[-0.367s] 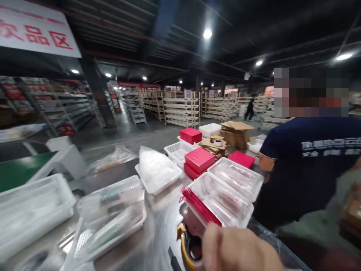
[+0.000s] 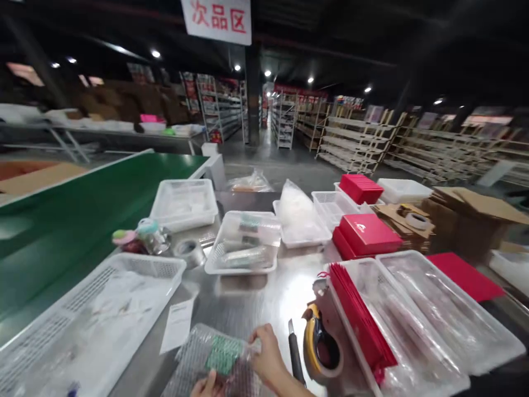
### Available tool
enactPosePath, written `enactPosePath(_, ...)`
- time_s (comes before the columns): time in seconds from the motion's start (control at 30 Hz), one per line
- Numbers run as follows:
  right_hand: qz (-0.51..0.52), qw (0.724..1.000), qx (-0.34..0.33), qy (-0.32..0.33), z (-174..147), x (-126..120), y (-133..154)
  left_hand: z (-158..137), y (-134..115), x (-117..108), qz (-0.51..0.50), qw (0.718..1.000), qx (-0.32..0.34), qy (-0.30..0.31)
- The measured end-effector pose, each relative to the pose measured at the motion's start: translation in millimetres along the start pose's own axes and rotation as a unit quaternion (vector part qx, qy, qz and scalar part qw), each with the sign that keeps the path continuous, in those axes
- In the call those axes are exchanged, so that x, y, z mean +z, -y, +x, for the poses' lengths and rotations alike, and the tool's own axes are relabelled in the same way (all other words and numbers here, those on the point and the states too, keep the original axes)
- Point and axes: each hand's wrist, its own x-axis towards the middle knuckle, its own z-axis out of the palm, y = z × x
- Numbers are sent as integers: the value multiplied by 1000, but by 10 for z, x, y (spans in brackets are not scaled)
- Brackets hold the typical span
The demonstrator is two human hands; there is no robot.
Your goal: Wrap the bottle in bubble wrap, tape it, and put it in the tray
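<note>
Low in the view, both of my hands grip a bubble-wrap packet (image 2: 206, 355) with a green circuit board (image 2: 223, 354) inside. My right hand (image 2: 268, 358) pinches its right edge. Only the fingertips of my left hand (image 2: 205, 385) show at the packet's lower edge. The packet lies on a steel table (image 2: 256, 300). A white paper slip (image 2: 177, 325) lies just to its left. A black utility knife (image 2: 295, 355) and a yellow tape dispenser (image 2: 320, 347) lie right of my right hand.
White trays surround the spot: a mesh basket (image 2: 91, 314) at left, a tray of parts (image 2: 246, 248) ahead, two bag-filled trays (image 2: 417, 320) at right with red sleeves (image 2: 359, 322). Red boxes (image 2: 367, 234), a tape roll (image 2: 189, 252), cardboard (image 2: 467, 212) and a green conveyor (image 2: 82, 204) lie beyond.
The view swung left and down. The person in the dark shirt at right is out of frame. My hands now show holding the bubble-wrap packet, and the conveyor fills the left.
</note>
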Motion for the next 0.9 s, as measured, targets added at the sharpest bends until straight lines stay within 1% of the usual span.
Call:
enactPosePath(0.03, -27, 1000, -10, 7, 50, 123, -88, 0, 14, 0, -24, 1000, -19, 3)
enactPosePath(0.1, -73, 996, -22, 38, 157, 264, -150, -1, 19, 22, -63, 997, -36, -4)
enactPosePath(0.17, -104, 991, -25, 74, 300, 320, -130, 9, 20, 46, -75, 997, -28, -25)
enactPosePath(0.27, -132, 984, -39, 117, 577, 410, -112, 52, 45, 47, -97, 995, -14, -27)
enactPosePath(0.3, -148, 977, -42, 145, 670, 462, -124, 66, 57, 39, -104, 994, -10, -28)
enactPosePath(0.37, -188, 952, -31, 240, 828, 588, -167, 81, 72, 21, -115, 993, -4, -34)
enactPosePath(0.43, -217, 915, -11, 341, 940, 706, -222, 77, 69, 15, -122, 992, -2, -42)
enactPosePath(0.47, -223, 900, -5, 375, 984, 748, -251, 73, 63, 22, -124, 991, -1, -45)
enactPosePath(0.5, -228, 890, -4, 395, 1024, 772, -281, 73, 55, 40, -125, 991, 0, -47)
enactPosePath(0.53, -232, 885, -6, 404, 1066, 777, -311, 78, 46, 72, -124, 991, 1, -46)
enactPosePath(0.6, -245, 883, -6, 400, 1166, 725, -368, 116, 34, 182, -121, 992, 8, -40)
enactPosePath(0.8, -305, 875, 23, 375, 1536, 379, -465, 361, 72, 713, -110, 993, 30, 3)
enactPosePath(0.9, -337, 871, 34, 356, 1572, 354, -440, 417, 102, 801, -103, 994, 31, 11)
